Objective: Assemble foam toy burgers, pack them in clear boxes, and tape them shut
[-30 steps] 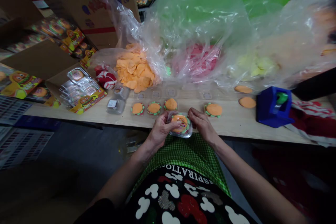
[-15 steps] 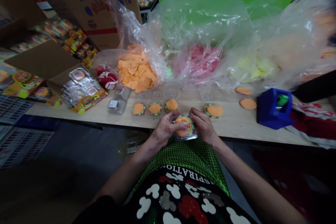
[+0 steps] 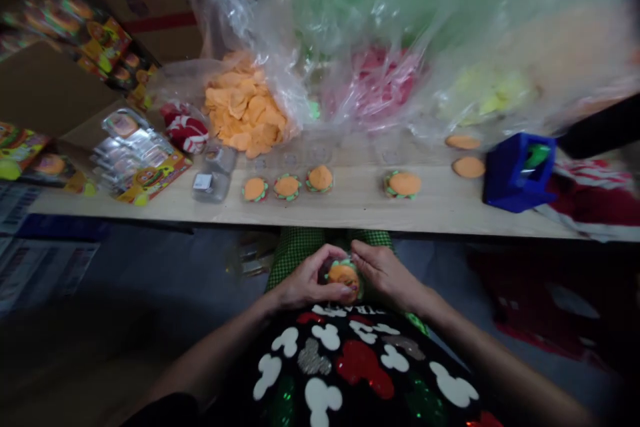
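Observation:
Close to my body, below the table edge, I hold a toy burger in a clear plastic box (image 3: 344,276). Its orange bun top and green frill show through the plastic. My left hand (image 3: 313,277) is wrapped round its left side, the thumb lying across the front. My right hand (image 3: 383,270) has its fingers closed at the box's upper right edge. On the table beyond, three toy burgers sit in open clear boxes, the nearest of them a burger (image 3: 320,178). Another burger (image 3: 403,183) sits apart to the right.
A blue tape dispenser (image 3: 517,173) stands at the right, beside two orange discs (image 3: 469,167). Plastic bags hold orange pieces (image 3: 245,110) and pink pieces (image 3: 383,80). At the left are a display carton of packed boxes (image 3: 137,160) and closed clear boxes (image 3: 213,185) with labels.
Both hands have drawn the boxed burger from over the table edge down toward my body. The view has tilted downward, so the table things sit higher in the picture.

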The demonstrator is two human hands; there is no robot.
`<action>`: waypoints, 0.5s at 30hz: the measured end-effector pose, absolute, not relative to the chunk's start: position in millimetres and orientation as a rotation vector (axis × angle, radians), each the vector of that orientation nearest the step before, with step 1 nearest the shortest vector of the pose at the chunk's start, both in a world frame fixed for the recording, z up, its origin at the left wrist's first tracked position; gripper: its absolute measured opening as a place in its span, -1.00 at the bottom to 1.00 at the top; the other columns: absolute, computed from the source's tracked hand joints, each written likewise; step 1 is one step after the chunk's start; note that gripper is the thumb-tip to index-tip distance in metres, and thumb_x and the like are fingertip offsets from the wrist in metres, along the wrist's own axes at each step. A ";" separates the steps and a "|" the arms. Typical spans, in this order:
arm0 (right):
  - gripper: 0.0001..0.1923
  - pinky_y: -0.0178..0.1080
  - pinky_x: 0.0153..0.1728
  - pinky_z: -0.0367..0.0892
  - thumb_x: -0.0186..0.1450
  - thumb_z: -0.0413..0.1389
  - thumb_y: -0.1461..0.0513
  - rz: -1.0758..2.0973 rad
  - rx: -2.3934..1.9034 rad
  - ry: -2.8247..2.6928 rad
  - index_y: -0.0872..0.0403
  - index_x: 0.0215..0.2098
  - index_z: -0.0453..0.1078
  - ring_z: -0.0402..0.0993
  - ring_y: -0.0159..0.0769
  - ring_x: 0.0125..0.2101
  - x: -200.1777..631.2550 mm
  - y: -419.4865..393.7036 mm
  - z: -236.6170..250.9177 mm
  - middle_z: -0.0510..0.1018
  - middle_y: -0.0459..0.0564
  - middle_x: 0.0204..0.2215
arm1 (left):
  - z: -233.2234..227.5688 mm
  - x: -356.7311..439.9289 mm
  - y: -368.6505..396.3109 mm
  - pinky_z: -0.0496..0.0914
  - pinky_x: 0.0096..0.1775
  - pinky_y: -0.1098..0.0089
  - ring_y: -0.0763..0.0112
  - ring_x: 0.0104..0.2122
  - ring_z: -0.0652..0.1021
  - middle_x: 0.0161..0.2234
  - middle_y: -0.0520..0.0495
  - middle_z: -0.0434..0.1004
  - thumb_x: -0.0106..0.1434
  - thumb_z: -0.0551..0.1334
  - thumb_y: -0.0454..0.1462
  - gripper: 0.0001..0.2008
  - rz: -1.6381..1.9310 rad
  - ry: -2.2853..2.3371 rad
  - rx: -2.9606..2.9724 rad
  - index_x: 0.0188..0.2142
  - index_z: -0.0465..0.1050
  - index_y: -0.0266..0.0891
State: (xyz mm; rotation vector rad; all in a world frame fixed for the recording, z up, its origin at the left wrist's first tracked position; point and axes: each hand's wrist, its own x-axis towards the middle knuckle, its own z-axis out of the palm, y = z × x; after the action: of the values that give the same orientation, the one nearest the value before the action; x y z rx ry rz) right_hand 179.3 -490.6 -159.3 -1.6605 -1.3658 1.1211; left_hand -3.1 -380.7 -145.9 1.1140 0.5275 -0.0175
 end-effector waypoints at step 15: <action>-0.69 -0.21 -0.32 0.33 0.07 0.10 0.34 0.128 -2.530 -0.245 0.10 -0.20 0.49 0.51 -0.13 -0.30 396.1 -548.1 -111.8 0.56 0.13 -0.33 | -106.7 108.1 -337.0 0.52 -0.34 0.38 0.38 -0.35 0.60 -0.23 0.01 0.59 -0.15 0.56 -0.27 -0.42 0.371 0.736 0.806 -0.13 0.43 -0.19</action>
State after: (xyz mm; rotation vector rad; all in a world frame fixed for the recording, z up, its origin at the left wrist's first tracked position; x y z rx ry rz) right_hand 396.1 -548.1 -111.8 -2.5302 -0.2448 0.1279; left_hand 108.1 -337.0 -106.7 0.8055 0.7358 0.3707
